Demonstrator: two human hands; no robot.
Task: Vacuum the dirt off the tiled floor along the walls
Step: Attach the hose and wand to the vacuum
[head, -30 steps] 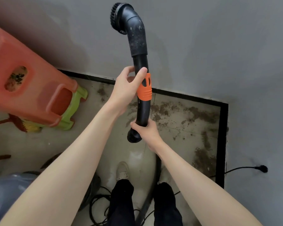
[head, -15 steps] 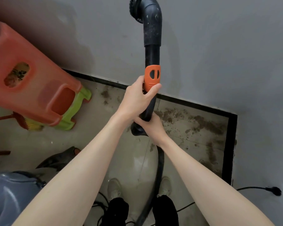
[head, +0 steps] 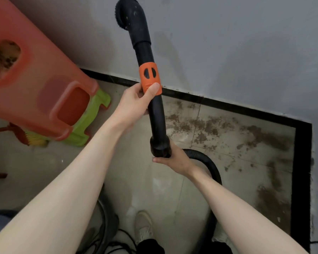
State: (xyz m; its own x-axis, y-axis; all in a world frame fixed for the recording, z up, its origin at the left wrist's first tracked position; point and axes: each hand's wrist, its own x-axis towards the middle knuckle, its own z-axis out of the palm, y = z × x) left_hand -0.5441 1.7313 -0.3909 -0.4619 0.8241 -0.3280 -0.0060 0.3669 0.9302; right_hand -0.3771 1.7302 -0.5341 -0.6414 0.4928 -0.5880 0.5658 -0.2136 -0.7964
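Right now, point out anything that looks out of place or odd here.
Brown dirt is strewn over the tiled floor along the black skirting. The brush nozzle is raised against the wall, not at the dirt. An orange stool lies tipped over a green one.

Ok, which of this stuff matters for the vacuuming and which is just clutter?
For the job:
vacuum wand, left hand at its orange collar
hose, right hand at the cuff
dirt on the tiled floor

Lying about:
red stool
green stool
broom

Bare forearms, black trousers (head: pixel 151 246), one pale sneaker (head: pixel 143 226).
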